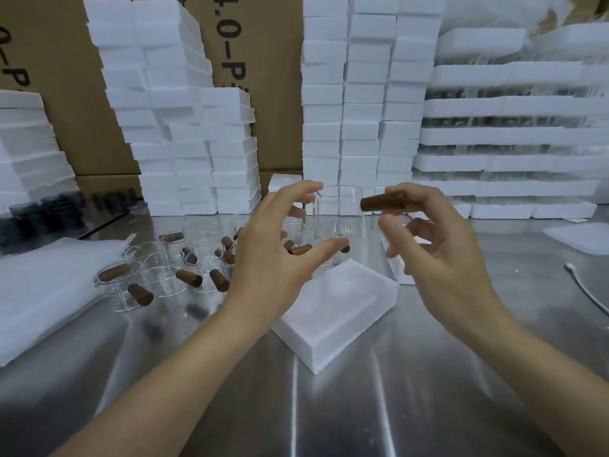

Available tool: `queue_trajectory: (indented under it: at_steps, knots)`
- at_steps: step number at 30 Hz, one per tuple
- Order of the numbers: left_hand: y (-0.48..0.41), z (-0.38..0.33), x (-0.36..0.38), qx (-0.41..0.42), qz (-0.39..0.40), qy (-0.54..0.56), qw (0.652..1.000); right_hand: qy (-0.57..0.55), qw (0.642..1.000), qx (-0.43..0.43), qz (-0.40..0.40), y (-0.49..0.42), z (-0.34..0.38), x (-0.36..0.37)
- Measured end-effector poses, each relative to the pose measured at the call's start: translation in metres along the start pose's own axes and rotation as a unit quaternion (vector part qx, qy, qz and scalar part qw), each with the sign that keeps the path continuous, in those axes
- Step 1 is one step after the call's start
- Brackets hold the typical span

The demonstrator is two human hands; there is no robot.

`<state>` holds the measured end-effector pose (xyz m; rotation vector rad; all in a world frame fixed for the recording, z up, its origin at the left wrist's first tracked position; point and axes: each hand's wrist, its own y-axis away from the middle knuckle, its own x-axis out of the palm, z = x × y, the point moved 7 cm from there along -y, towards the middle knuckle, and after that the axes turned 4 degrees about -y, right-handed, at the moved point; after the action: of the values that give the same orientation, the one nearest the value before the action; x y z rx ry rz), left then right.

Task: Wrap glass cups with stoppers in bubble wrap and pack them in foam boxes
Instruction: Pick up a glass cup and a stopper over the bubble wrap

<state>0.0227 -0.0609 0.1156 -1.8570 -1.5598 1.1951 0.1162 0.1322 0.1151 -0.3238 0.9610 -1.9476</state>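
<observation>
My left hand grips a clear glass cup between thumb and fingers, holding it up above the steel table. To the right of the cup's rim, my right hand pinches a brown wooden stopper, which points left toward the cup. A white foam box lies on the table just below both hands. Left of it stand several more glass cups with loose brown stoppers scattered among them. A stack of bubble wrap sheets lies at the far left.
Tall stacks of white foam boxes and cardboard cartons fill the back. Foam trays holding glassware are stacked at the right. A white cable lies on the table at the right. Dark round items sit back left.
</observation>
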Motion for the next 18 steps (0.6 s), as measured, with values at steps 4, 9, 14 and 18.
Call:
queue_trajectory:
  at_steps: [4, 9, 14, 18]
  knots:
    - [-0.002, 0.000, -0.001, -0.013, 0.010, 0.027, 1.000, 0.087, 0.994, 0.001, 0.060, 0.002, -0.006, 0.012]
    - [-0.002, 0.000, 0.010, -0.048, 0.066, 0.119, 0.990, 0.081, 0.992, 0.020, 0.095, 0.005, -0.012, 0.020]
    - [-0.001, 0.005, 0.018, -0.085, 0.135, 0.163, 0.974, 0.045, 0.995, 0.022, 0.084, 0.007, -0.009, 0.018]
    - [-0.003, 0.009, 0.012, -0.079, 0.102, 0.126, 0.984, 0.069, 0.997, -0.003, 0.043, 0.005, -0.007, 0.013]
